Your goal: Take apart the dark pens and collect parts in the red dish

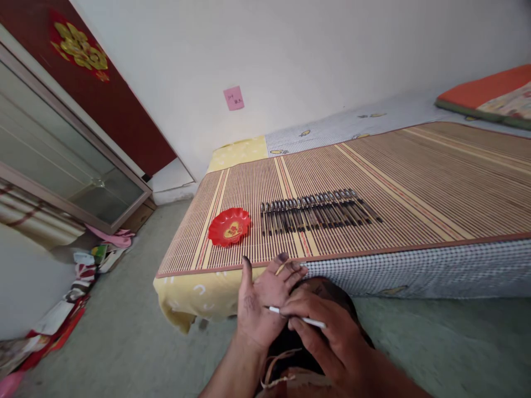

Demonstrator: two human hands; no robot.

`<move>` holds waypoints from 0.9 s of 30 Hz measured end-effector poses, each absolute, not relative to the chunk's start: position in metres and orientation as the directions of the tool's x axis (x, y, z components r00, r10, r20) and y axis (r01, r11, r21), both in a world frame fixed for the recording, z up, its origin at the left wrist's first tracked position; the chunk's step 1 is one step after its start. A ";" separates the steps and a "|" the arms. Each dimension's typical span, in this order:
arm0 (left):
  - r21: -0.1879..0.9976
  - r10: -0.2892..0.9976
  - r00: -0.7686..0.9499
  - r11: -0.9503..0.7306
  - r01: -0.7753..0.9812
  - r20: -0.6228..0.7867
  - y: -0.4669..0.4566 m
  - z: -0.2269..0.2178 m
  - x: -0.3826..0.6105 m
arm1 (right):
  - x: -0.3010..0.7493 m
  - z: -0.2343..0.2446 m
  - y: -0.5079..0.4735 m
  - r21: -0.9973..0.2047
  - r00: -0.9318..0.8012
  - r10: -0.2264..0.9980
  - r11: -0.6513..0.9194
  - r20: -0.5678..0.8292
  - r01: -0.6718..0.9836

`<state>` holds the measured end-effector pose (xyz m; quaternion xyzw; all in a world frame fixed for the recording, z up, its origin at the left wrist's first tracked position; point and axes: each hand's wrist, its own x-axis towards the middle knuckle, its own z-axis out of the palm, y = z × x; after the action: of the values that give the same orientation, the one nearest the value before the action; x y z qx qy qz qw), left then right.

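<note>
A white stick held in the right hand over the left hand, just off the bed's near edge.
The right grip is narrow, pinching the white stick, its dark tip at the left palm; whether it touches, I cannot tell. The left grip is wide, palm up, with dark marks near the thumb. On the striped mat, a red dish sits towards the near left corner, and right of it dark pens lie in a row.
</note>
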<state>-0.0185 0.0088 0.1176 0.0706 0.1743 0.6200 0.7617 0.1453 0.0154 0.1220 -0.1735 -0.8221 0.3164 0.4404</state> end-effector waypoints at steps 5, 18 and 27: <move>0.305 0.971 0.171 0.216 -0.928 -0.165 0.008 0.120 -0.020 | 0.144 0.117 0.016 -0.684 -0.526 0.585 0.729 0.617 0.008; 0.272 0.973 0.193 0.221 -0.936 -0.128 0.007 0.118 -0.021 | 0.142 0.136 0.014 -0.692 -0.584 0.543 0.721 0.604 -0.044; 0.274 0.974 0.187 0.216 -0.937 -0.128 0.006 0.118 -0.021 | 0.145 0.128 0.011 -0.683 -0.579 0.547 0.730 0.605 -0.024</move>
<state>-0.0208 0.0061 0.1182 0.0670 0.1376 0.6224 0.7676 0.1445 0.0109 0.1285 -0.1585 -0.8246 0.3312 0.4303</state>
